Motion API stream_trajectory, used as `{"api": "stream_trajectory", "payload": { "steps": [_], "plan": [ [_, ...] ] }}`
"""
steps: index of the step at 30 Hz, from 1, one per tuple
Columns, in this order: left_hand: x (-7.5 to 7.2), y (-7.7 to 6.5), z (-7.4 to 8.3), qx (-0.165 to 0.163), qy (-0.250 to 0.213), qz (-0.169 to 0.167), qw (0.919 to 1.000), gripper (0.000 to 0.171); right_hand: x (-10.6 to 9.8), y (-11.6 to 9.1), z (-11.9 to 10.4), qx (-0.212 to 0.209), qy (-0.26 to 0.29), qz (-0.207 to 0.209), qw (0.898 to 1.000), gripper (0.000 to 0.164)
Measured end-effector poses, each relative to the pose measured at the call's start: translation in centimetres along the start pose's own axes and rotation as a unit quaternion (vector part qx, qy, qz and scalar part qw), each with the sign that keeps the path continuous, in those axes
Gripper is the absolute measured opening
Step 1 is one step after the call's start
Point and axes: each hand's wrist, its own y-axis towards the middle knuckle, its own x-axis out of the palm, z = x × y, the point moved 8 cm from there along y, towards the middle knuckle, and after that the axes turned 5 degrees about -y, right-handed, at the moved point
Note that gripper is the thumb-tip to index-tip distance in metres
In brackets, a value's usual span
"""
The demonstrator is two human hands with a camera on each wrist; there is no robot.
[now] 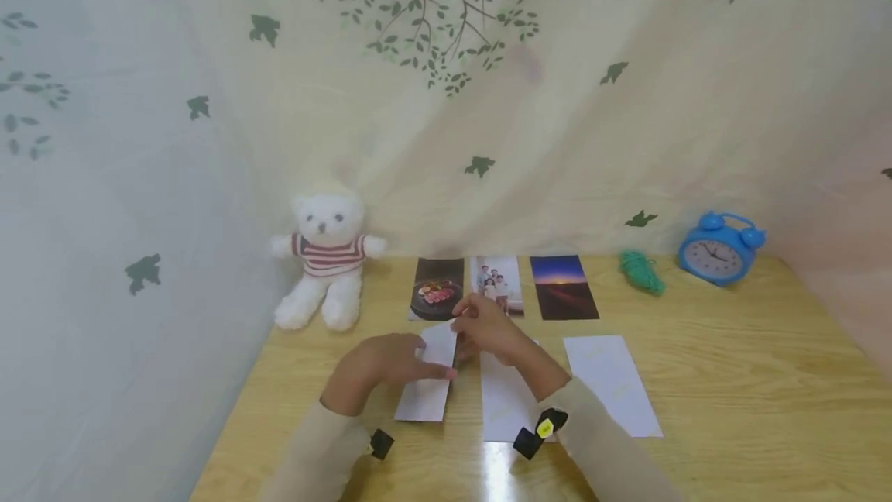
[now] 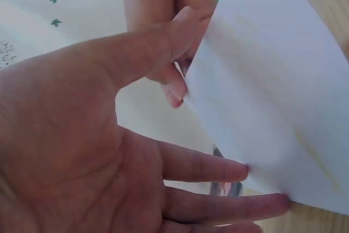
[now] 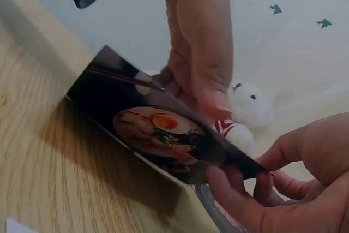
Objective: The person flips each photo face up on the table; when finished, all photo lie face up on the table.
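Inspecting over the remote feed, I am taking the family photo (image 1: 496,277) as my reference. The held card (image 1: 423,400) is tilting on the near left side of it, white back facing the head camera; its dark face, with what is looking like a noodle bowl, is showing in the right wrist view. The right hand (image 1: 491,328) is pinching the corner nearest the family photo between thumb and fingers. The left hand (image 1: 390,361) is spreading wide — thumb well apart, fingers nearly straight, tips touching the card's edge — and I am finding no firm grip there. The meat photo (image 1: 437,294) is lying just left of the family photo, the sunset photo (image 1: 563,285) just right. The middle white card (image 1: 507,409) is lying on the near side of the family photo, the outer white card (image 1: 613,386) to the near right. I am recording these risks: the hold is depending chiefly on one corner, so a slackening pinch could be letting the card slip or twist; uneven pressure from the left fingertips could be bending it; the right knuckles are sitting close enough to the family photo to be knocking it askew; and the right wrist camera (image 1: 527,442) is overlapping the middle white card's near edge, where a low forearm could be dragging it.
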Motion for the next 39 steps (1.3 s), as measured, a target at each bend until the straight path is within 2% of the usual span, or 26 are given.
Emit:
{"api": "stream_trajectory", "payload": {
  "steps": [3,7,10,13,16,18,21,23,26,28,32,36,39],
  "plan": [
    [-0.5,0.1,0.8,0.002,-0.021,0.004,0.9998,0.07,0.0,0.0,-0.3,-0.005,0.043,0.012,0.999,0.033],
    [-0.7,0.2,1.5,0.032,-0.07,-0.013,0.9969,0.056,0.2,-0.1,-0.7,-0.014,0.073,0.019,0.997,0.034],
    [-1.0,0.1,1.9,0.069,-0.133,-0.031,0.9882,0.044,0.3,-0.1,-0.9,-0.025,0.095,0.016,0.995,0.034],
    [-1.7,-0.1,1.8,0.107,-0.162,-0.035,0.9803,0.032,0.7,-0.1,-1.1,-0.038,0.116,0.007,0.992,0.036],
    [-2.5,-0.4,1.6,0.131,-0.165,-0.026,0.9773,0.028,1.1,-0.3,-1.4,-0.047,0.111,-0.004,0.993,0.041],
    [-2.9,-0.4,1.4,0.137,-0.166,-0.025,0.9761,0.028,1.4,-0.4,-1.6,-0.052,0.085,-0.009,0.995,0.042],
    [-3.0,-0.4,0.8,0.129,-0.176,-0.03,0.9754,0.029,1.7,-0.6,-1.4,-0.055,0.01,-0.01,0.998,0.039],
    [-2.8,-0.3,0.2,0.113,-0.181,-0.036,0.9762,0.029,1.9,-0.7,-1.2,-0.057,-0.059,-0.01,0.997,0.036],
    [-2.4,0.0,-1.0,0.077,-0.176,-0.037,0.9807,0.027,2.2,-0.7,-1.0,-0.07,-0.158,-0.011,0.985,0.031],
    [-2.0,0.4,-1.8,0.055,-0.167,-0.035,0.9838,0.027,2.5,-0.8,-1.0,-0.081,-0.206,-0.013,0.975,0.029],
    [-1.3,1.3,-3.1,0.023,-0.136,-0.031,0.99,0.029,2.8,-1.0,-1.2,-0.098,-0.254,-0.016,0.962,0.028],
    [-0.8,2.1,-4.0,-0.006,-0.088,-0.02,0.9959,0.035,3.0,-1.2,-1.3,-0.108,-0.273,-0.019,0.956,0.028],
    [-0.3,2.4,-4.6,-0.029,-0.07,-0.023,0.9969,0.039,3.0,-1.3,-1.4,-0.112,-0.281,-0.026,0.953,0.027]
  ]
}}
